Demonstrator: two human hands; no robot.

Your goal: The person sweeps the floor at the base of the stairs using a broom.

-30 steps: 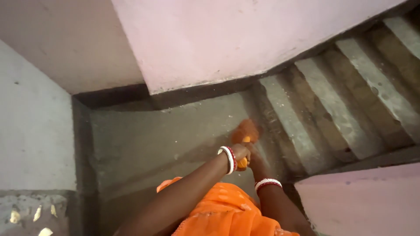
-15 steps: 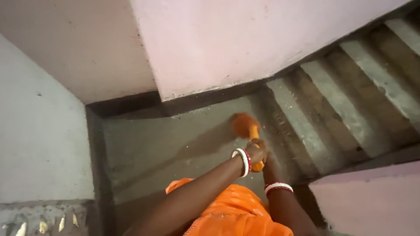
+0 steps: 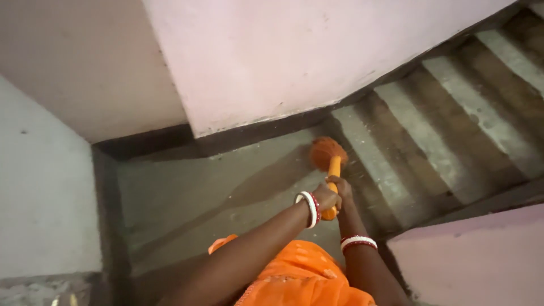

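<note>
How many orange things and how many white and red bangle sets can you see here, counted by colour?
Orange: 2, the broom held in both the left hand and the right hand, and the orange garment.
White and red: 2, the left wrist bangles and the right wrist bangles.
Total: 4

The broom [image 3: 330,164] has a smooth orange plastic handle and a fuzzy head. The floor [image 3: 215,181] and steps [image 3: 442,130] are rough, matt concrete; the walls [image 3: 294,51] are matt plaster.
</note>
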